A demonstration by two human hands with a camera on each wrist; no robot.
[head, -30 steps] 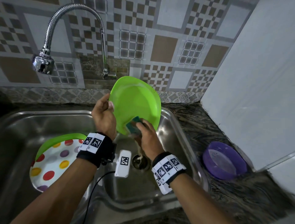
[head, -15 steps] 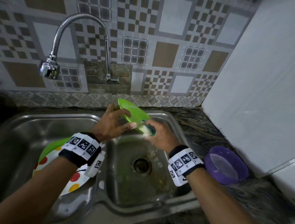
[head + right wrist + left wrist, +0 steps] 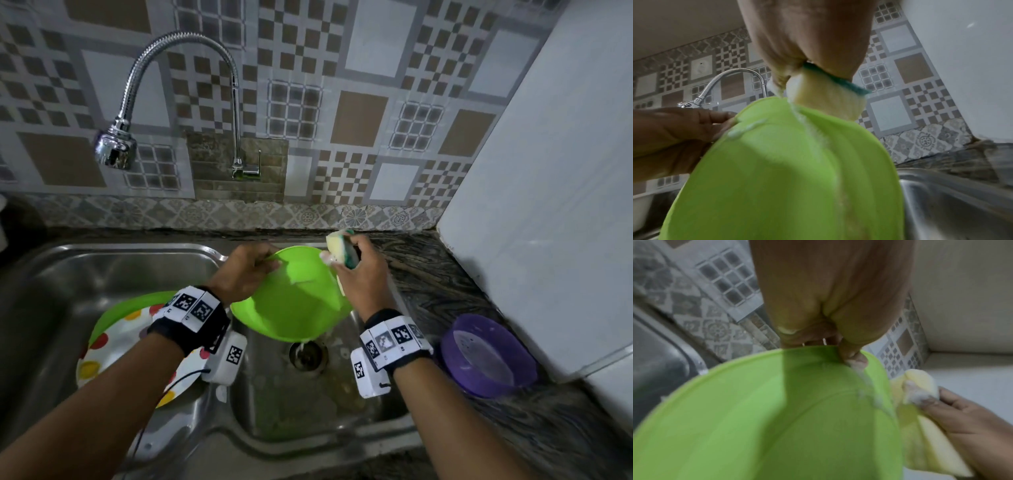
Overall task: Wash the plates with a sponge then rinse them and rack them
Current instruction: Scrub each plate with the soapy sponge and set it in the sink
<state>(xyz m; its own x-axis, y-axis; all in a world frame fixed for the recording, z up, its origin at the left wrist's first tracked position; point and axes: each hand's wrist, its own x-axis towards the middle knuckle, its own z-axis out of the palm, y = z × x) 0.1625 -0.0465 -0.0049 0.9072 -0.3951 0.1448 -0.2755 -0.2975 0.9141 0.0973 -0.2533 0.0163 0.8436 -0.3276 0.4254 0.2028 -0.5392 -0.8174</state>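
My left hand pinches the far rim of a lime green plate and holds it tilted over the right sink basin. My right hand grips a yellow sponge with a green scrub side against the plate's far right rim. In the left wrist view the thumb lies on the green plate and the sponge sits at its right edge. Soapy streaks run down the plate below the sponge in the right wrist view. A polka-dot plate lies on another green plate in the left basin.
A curved chrome faucet hangs over the left basin; no water runs from it. A purple bowl sits on the dark counter to the right, beside a white wall panel. The drain is below the plate.
The plate has gone from upright to tilted low over the right basin. The sponge has moved from the plate's lower part up to its far right rim.
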